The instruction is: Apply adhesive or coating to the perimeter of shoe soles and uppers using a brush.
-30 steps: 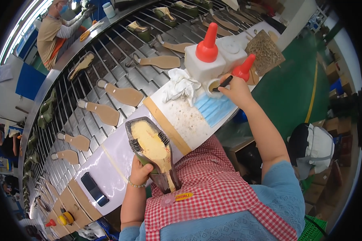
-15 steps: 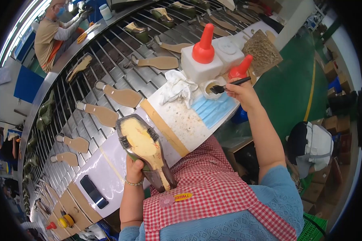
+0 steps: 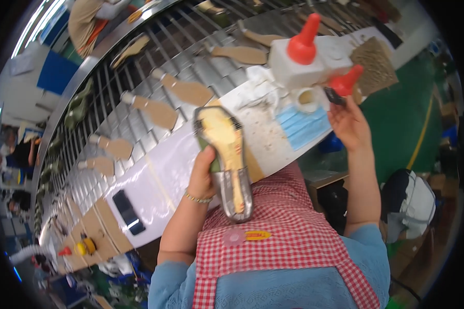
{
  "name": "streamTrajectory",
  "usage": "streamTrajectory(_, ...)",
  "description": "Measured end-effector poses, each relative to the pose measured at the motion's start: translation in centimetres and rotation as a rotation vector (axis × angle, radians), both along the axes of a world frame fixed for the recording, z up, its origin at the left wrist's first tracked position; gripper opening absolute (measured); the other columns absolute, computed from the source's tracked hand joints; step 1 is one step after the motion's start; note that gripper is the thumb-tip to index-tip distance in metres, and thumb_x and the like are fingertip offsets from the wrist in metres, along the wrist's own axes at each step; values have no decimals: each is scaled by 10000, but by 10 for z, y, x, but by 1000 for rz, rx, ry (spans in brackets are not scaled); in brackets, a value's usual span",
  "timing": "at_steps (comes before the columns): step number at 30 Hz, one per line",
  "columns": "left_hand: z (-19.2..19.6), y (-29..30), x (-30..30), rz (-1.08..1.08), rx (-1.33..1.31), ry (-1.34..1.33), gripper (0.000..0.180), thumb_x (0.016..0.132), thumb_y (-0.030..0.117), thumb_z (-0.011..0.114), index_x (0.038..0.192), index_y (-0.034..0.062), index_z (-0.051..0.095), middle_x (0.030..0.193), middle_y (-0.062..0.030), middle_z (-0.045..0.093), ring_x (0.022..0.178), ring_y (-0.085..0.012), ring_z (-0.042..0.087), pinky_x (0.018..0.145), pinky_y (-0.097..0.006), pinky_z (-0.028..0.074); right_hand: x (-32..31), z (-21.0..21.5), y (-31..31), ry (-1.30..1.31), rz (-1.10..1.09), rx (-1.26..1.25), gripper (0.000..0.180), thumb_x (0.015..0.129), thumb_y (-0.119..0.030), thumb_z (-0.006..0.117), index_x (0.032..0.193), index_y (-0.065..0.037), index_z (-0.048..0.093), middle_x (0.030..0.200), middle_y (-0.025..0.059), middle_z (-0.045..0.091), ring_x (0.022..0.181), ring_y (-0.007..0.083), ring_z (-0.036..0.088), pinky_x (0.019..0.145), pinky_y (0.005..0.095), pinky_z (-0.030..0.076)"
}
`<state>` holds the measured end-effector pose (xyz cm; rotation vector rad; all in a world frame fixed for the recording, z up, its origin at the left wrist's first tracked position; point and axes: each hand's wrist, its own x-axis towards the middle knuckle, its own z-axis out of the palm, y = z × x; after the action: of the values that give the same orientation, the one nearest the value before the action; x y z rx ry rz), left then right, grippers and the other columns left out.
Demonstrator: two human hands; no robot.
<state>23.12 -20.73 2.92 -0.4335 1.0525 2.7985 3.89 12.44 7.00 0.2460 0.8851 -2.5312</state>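
My left hand (image 3: 203, 177) is wrapped round the side of a lasted shoe upper (image 3: 223, 141). Its cream underside faces up, and the heel end lies over my apron. My right hand (image 3: 351, 126) is closed at the fingertips on a black brush (image 3: 335, 96), blurred and partly hidden by the fingers. A small white cup (image 3: 307, 100) of yellowish stuff stands just left of the brush. Beside it is a bottle with a red cone cap (image 3: 347, 81). A blue face mask (image 3: 303, 129) lies flat below the cup.
Behind the cup stands a white container with a red cone nozzle (image 3: 302, 44), next to a crumpled white cloth (image 3: 259, 88). Several brown insoles (image 3: 157, 113) lie on the slatted metal conveyor (image 3: 154, 59). A phone (image 3: 128, 211) rests at the left. A person (image 3: 90, 23) stands across the conveyor.
My right hand has drawn the brush away from the cup and turned, showing more palm. The shoe upper has turned more upright in my left hand. The whole view has shifted.
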Motion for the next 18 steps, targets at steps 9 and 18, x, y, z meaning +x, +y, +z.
streamTrajectory(9, 38, 16, 3, -22, -200, 34, 545, 876, 329, 641, 1266, -13, 471, 1165, -102, 595, 1021, -175, 598, 868, -310, 494, 121, 62, -85, 642, 517, 421, 212, 771, 24, 702, 956, 10, 601, 991, 125, 649, 893, 137, 616, 822, 258, 480)
streamTrajectory(18, 45, 18, 15, -62, -246, 38, 574, 856, 311, 675, 1274, -16, 453, 1165, -96, 584, 1030, -171, 586, 881, -301, 483, 138, 57, -96, 796, 524, 665, 155, 746, -9, 735, 864, -2, 633, 883, 82, 657, 841, 134, 633, 740, 268, 495)
